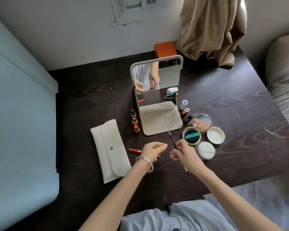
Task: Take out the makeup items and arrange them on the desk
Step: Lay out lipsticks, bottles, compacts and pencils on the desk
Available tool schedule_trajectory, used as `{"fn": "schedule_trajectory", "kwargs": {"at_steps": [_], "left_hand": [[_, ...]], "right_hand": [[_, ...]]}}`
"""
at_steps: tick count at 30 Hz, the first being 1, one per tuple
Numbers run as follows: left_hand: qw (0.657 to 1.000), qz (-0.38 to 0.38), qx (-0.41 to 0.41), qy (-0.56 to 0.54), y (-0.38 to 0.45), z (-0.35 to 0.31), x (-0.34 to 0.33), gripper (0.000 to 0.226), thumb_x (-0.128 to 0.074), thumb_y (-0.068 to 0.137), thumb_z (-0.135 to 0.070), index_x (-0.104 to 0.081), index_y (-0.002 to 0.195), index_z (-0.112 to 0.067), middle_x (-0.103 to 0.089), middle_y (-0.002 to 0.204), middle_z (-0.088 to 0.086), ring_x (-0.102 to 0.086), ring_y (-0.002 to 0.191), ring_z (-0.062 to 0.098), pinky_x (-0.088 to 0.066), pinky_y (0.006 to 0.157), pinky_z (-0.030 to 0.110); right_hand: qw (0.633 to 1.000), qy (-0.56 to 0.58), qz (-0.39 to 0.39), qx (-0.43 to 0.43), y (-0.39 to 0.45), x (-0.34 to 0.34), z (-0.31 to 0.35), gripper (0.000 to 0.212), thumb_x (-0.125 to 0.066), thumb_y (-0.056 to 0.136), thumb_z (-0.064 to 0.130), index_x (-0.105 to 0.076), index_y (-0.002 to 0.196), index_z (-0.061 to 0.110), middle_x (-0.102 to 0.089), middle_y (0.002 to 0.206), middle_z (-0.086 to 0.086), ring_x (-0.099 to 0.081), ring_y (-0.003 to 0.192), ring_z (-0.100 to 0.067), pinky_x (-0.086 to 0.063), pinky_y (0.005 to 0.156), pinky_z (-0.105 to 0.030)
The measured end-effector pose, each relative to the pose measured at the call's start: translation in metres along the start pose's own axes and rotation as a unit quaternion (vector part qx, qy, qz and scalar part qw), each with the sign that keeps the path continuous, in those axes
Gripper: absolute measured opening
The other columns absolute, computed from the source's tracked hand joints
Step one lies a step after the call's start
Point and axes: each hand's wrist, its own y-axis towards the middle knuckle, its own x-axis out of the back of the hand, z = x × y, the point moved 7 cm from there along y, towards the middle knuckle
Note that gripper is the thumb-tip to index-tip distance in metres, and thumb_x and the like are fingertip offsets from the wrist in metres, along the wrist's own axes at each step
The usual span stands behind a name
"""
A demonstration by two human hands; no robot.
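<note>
Head view: right grip [184, 155] pinches slim dark pencil [172, 140]; left grip [153, 150] loosely curled, empty.

white lettering on red pencil [135, 150], too blurred to read

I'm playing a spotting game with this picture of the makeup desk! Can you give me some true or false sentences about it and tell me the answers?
1. The right hand holds a pencil. True.
2. The white pouch lies to the right of the mirror. False: it lies to the left, nearer the person.
3. Three open lipsticks stand in a row beside the mirror's left edge. True.
4. The gold compact is closed. False: it is open, showing a dark puff with a green band.
5. The left hand wears bracelets at the wrist. True.
</note>
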Motion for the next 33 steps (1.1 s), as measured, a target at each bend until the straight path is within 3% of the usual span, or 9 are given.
{"fn": "schedule_trajectory", "kwargs": {"at_steps": [3, 5, 8, 11, 15, 21, 24, 27, 33], "left_hand": [[0.995, -0.043, 0.047, -0.076, 0.011, 0.002, -0.017, 0.027, -0.064, 0.086, -0.030, -0.068, 0.109, -0.017, -0.067, 0.102, -0.002, -0.058, 0.099, 0.012, -0.049, 0.089, 0.037], [0.990, -0.091, 0.059, -0.095, 0.018, 0.003, -0.017, 0.025, -0.067, 0.083, -0.030, -0.069, 0.104, -0.015, -0.069, 0.104, 0.001, -0.059, 0.103, 0.018, -0.048, 0.095, 0.040], [0.982, -0.138, 0.071, -0.105, 0.031, 0.004, -0.017, 0.025, -0.068, 0.082, -0.029, -0.071, 0.102, -0.013, -0.070, 0.105, 0.003, -0.061, 0.104, 0.020, -0.047, 0.096, 0.036], [0.981, -0.158, 0.076, -0.080, 0.043, -0.001, -0.018, 0.028, -0.067, 0.083, -0.029, -0.070, 0.105, -0.012, -0.069, 0.109, 0.003, -0.060, 0.107, 0.020, -0.043, 0.094, 0.032], [0.983, -0.173, 0.056, 0.008, 0.054, -0.011, -0.022, 0.025, -0.067, 0.082, -0.035, -0.074, 0.098, -0.017, -0.072, 0.101, 0.001, -0.063, 0.101, 0.019, -0.047, 0.088, 0.031], [0.977, -0.197, 0.054, 0.067, 0.060, -0.014, -0.026, 0.024, -0.068, 0.081, -0.036, -0.075, 0.096, -0.019, -0.073, 0.101, 0.002, -0.064, 0.099, 0.021, -0.047, 0.084, 0.030], [0.975, -0.194, 0.053, 0.097, 0.064, -0.015, -0.029, 0.022, -0.068, 0.081, -0.037, -0.074, 0.094, -0.020, -0.072, 0.101, 0.002, -0.064, 0.098, 0.022, -0.049, 0.084, 0.031], [0.974, -0.185, 0.048, 0.124, 0.067, -0.017, -0.033, 0.021, -0.066, 0.083, -0.038, -0.074, 0.091, -0.020, -0.072, 0.096, 0.002, -0.065, 0.094, 0.021, -0.051, 0.080, 0.032], [0.978, -0.168, 0.044, 0.117, 0.073, -0.015, -0.038, 0.021, -0.066, 0.083, -0.038, -0.070, 0.083, -0.017, -0.071, 0.093, 0.004, -0.064, 0.091, 0.022, -0.049, 0.079, 0.031]], "right_hand": [[0.999, -0.031, -0.017, 0.016, 0.011, -0.004, 0.004, 0.010, -0.058, 0.091, 0.012, -0.054, 0.100, 0.013, -0.067, 0.091, -0.005, -0.068, 0.081, -0.012, -0.058, 0.081, -0.033], [0.991, -0.112, -0.054, 0.046, 0.017, 0.000, 0.010, 0.014, -0.061, 0.090, 0.016, -0.060, 0.103, 0.011, -0.066, 0.093, -0.003, -0.064, 0.083, -0.012, -0.054, 0.080, -0.027], [0.972, -0.211, -0.077, 0.062, 0.026, 0.004, 0.015, 0.024, -0.061, 0.090, 0.019, -0.062, 0.112, 0.010, -0.060, 0.105, -0.006, -0.058, 0.095, -0.018, -0.044, 0.080, -0.025], [0.939, -0.324, -0.086, 0.075, 0.033, 0.007, 0.019, 0.024, -0.059, 0.089, 0.021, -0.057, 0.112, 0.014, -0.062, 0.105, -0.004, -0.057, 0.100, -0.022, -0.043, 0.075, -0.030], [0.929, -0.351, -0.082, 0.087, 0.047, 0.011, 0.016, 0.021, -0.059, 0.088, 0.020, -0.049, 0.103, 0.010, -0.062, 0.105, -0.007, -0.060, 0.095, -0.025, -0.043, 0.071, -0.033], [0.902, -0.417, -0.063, 0.093, 0.057, 0.013, 0.010, 0.027, -0.058, 0.090, 0.027, -0.049, 0.110, 0.010, -0.058, 0.114, -0.006, -0.057, 0.103, -0.026, -0.039, 0.074, -0.032], [0.867, -0.478, -0.077, 0.120, 0.058, 0.014, 0.012, 0.026, -0.062, 0.086, 0.030, -0.055, 0.103, 0.010, -0.066, 0.104, -0.007, -0.055, 0.103, -0.029, -0.036, 0.078, -0.037], [0.857, -0.489, -0.107, 0.126, 0.057, 0.018, 0.012, 0.029, -0.078, 0.070, 0.029, -0.059, 0.082, 0.011, -0.069, 0.076, -0.007, -0.059, 0.085, -0.031, -0.034, 0.068, -0.036], [0.866, -0.480, -0.084, 0.111, 0.062, 0.022, 0.003, 0.020, -0.053, 0.089, 0.025, -0.050, 0.105, 0.013, -0.065, 0.105, -0.004, -0.050, 0.107, -0.028, -0.031, 0.081, -0.037]]}}
